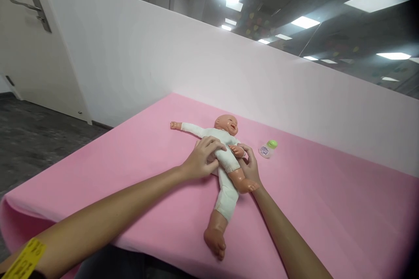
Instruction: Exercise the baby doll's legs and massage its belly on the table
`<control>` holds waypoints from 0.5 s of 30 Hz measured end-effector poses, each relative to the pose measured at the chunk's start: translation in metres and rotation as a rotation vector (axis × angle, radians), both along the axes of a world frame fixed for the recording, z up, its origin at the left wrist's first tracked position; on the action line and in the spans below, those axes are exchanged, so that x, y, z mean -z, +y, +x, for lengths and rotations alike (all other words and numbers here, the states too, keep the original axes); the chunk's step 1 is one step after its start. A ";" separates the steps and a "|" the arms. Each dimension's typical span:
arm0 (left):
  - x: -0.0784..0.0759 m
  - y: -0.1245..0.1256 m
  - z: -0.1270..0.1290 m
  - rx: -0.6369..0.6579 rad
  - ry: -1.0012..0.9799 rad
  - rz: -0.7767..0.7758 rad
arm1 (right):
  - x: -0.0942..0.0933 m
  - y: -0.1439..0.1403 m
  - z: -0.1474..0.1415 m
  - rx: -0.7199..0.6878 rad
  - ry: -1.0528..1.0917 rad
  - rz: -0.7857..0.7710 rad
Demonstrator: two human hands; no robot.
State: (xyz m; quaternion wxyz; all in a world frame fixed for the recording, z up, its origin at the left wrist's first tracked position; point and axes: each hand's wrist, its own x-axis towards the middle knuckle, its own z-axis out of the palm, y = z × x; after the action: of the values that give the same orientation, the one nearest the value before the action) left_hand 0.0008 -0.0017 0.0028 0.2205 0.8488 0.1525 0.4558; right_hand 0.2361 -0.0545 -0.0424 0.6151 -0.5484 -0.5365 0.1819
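Doll (228, 160), one, lies touched by two hands (203, 157) (251, 165), one bottle (266, 150) nearby.

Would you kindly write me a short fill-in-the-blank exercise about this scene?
1. The doll lies on a ____ cloth.
2. The small bottle has a ____ lid.
3. The person's ____ hand is nearer the bottle.
4. A yellow label is at the person's ____ arm.
Missing words: pink; green; right; left.
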 end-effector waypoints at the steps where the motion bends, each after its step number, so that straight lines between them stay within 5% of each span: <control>1: 0.000 0.000 0.000 0.000 -0.001 0.000 | 0.000 0.000 0.000 -0.004 0.001 -0.006; 15: 0.002 0.001 0.000 0.008 -0.011 -0.008 | -0.001 -0.001 0.001 -0.015 0.013 -0.012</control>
State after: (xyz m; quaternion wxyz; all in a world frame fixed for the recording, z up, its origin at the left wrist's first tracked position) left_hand 0.0010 -0.0011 0.0010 0.2264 0.8459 0.1496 0.4591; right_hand 0.2370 -0.0551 -0.0418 0.6140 -0.5470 -0.5352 0.1934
